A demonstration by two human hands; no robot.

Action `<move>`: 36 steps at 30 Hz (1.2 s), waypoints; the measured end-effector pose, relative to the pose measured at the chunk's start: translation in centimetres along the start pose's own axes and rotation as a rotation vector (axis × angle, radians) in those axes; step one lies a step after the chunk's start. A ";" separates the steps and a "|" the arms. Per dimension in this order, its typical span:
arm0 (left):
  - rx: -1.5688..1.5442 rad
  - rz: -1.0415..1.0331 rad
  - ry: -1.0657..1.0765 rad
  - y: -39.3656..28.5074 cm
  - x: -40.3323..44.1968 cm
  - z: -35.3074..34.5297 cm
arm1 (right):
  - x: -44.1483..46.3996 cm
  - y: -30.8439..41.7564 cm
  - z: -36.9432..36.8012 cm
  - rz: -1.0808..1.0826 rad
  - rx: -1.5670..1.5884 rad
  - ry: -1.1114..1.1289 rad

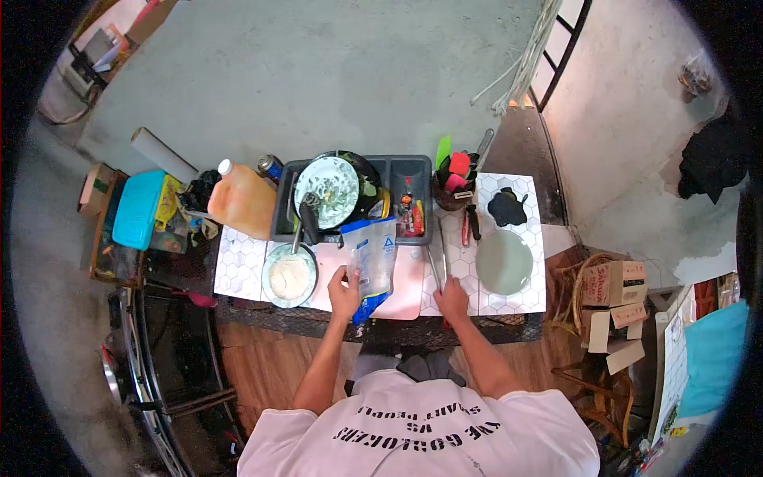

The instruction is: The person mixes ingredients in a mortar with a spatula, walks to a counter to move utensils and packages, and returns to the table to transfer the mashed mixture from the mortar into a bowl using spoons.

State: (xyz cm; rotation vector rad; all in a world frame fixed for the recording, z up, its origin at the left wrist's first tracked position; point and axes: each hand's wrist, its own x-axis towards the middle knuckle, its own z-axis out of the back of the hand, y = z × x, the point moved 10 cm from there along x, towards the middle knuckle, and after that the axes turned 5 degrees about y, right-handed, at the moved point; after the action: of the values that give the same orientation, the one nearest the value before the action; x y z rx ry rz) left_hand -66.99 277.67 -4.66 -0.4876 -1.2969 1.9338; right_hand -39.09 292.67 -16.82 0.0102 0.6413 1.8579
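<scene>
My left hand (344,294) is closed on the edge of a clear plastic bag (371,256) with blue print and a blue lower end. The bag stands tilted over a pale pink cutting board (409,278). My right hand (451,300) grips metal tongs (442,254) at their near end, their two arms apart and pointing away from me. Left of the bag, a plate (270,294) carries a heap of white powder, with a utensil handle leaning over its far edge. To the right of the tongs lies a round pale green plate (505,262).
Behind the board stands a dark divided tray (284,207) with a bowl (324,191), a pan and small packets. A jug of orange liquid (242,203) is at its left. A utensil holder (453,191), red-handled tool (466,230) and black item (507,208) are right.
</scene>
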 end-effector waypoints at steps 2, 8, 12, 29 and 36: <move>-0.035 -0.048 -0.033 -1.3 -0.4 0.4 | 1.6 0.5 0.3 -0.005 0.008 -0.069; -0.143 -0.115 -0.135 -7.6 0.2 2.8 | 0.3 1.5 2.1 -0.014 0.055 -0.083; -0.276 -0.229 -0.117 -13.3 3.1 2.8 | -2.5 0.2 1.8 -0.017 0.080 -0.154; 0.326 -0.434 -0.240 -10.2 9.5 -11.3 | -8.7 -4.0 0.9 0.071 0.373 -0.236; 0.202 -0.244 0.266 -5.5 -7.4 -11.2 | -9.8 -4.7 -2.5 -0.011 0.706 -0.137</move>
State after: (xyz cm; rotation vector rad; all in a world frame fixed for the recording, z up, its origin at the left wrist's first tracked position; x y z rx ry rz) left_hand -52.69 280.16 -4.95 -0.4441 -0.9345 1.7078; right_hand -31.98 284.20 -18.10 0.5866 1.1614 1.5192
